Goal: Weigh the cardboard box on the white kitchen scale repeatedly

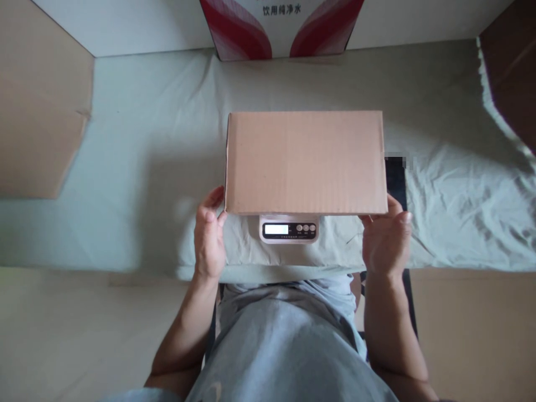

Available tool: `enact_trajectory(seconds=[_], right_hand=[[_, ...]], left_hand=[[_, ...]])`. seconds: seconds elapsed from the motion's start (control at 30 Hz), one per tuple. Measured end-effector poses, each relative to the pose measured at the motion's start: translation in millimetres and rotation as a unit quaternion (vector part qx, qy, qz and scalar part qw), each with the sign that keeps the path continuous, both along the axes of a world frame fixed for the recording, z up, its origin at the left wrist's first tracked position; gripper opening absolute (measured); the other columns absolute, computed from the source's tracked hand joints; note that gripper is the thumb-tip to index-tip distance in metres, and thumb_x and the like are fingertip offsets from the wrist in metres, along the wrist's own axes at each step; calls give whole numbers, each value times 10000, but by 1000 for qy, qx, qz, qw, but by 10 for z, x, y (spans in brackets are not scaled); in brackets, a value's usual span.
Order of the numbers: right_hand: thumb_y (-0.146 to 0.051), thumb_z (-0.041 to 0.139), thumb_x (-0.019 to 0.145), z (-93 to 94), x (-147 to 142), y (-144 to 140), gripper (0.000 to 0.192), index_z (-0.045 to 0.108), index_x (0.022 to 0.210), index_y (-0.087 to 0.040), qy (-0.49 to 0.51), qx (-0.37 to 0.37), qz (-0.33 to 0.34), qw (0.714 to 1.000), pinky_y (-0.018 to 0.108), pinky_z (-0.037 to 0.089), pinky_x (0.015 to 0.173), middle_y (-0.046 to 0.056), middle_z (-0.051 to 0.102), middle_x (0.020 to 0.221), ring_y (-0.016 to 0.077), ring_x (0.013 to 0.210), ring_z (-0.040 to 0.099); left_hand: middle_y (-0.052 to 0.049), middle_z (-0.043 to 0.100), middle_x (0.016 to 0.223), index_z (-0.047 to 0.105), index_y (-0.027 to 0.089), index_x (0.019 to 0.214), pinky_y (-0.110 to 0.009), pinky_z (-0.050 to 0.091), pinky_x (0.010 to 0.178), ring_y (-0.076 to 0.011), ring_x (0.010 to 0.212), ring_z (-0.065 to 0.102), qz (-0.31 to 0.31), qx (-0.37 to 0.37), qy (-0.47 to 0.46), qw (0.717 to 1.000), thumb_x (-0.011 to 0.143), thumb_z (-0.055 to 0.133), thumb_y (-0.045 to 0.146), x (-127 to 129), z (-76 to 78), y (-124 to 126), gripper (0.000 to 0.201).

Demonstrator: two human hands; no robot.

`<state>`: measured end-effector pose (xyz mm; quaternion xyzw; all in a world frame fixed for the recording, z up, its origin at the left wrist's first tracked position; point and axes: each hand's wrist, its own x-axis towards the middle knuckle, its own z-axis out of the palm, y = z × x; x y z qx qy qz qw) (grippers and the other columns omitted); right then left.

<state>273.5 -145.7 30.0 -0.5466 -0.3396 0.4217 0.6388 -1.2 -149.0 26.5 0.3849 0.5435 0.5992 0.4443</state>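
Observation:
A closed brown cardboard box [305,162] lies flat over a small white digital scale [288,229], whose display and buttons stick out under the box's near edge. My left hand [209,237] grips the box's near left corner. At the near right corner, my right hand [387,237] holds it with the thumb on top. Whether the box rests on the scale or hangs just above it I cannot tell.
A pale green cloth [146,167] covers the table. A red and white carton [280,28] stands at the back. Flat cardboard [37,111] lies at the left, and a dark object [396,176] sits right of the box.

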Motion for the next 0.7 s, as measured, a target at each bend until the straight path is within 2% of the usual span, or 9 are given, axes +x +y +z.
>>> enact_trajectory(seconds=[0.2, 0.3, 0.37, 0.47, 0.57, 0.7], right_hand=[[-603, 434, 835, 47, -27, -9, 463, 644, 1098, -284, 12, 3, 7, 1000, 424, 449, 964, 32, 651, 1107, 204, 1056, 598], [-585, 461, 829, 64, -66, -18, 459, 644, 1106, -268, 20, 27, 11, 999, 408, 451, 959, 41, 645, 1100, 202, 1041, 600], [-554, 488, 828, 55, -106, -22, 416, 637, 1101, -278, 12, 38, 17, 999, 404, 448, 963, 32, 641, 1091, 202, 1040, 598], [-525, 528, 811, 54, -168, 5, 364, 633, 1070, -290, -8, 48, 22, 999, 403, 440, 973, 22, 636, 1076, 205, 1047, 592], [-551, 546, 781, 140, -206, 110, 393, 642, 1057, -289, -8, 87, 17, 996, 394, 451, 956, 25, 633, 1073, 208, 1048, 584], [-560, 522, 780, 332, -210, 385, 389, 642, 1072, -332, -28, 144, 6, 989, 403, 468, 950, 16, 622, 1057, 215, 1074, 573]], left_hand=[[-41, 560, 1322, 582, 311, 1209, -403, 482, 993, -223, 1256, 492, -27, 32, 6, 999, 891, 473, 474, 32, 53, -28, 374], [-44, 563, 1300, 575, 290, 1228, -352, 493, 960, -211, 1220, 507, -12, 46, 37, 998, 894, 482, 483, 70, 90, -81, 397], [-47, 546, 1311, 548, 283, 1262, -345, 471, 994, -208, 1229, 496, -9, 46, 60, 997, 900, 476, 493, 108, 114, -118, 425], [-37, 520, 1319, 532, 311, 1256, -373, 417, 1072, -214, 1272, 466, -44, 43, 74, 995, 905, 462, 516, 172, 167, -131, 413], [-23, 511, 1297, 551, 332, 1193, -399, 410, 1086, -229, 1305, 434, -60, 65, 76, 993, 882, 487, 551, 215, 269, -33, 385], [-15, 471, 1344, 496, 341, 1252, -386, 436, 1063, -230, 1345, 377, -49, 138, 84, 986, 853, 516, 569, 233, 415, 323, 461]])
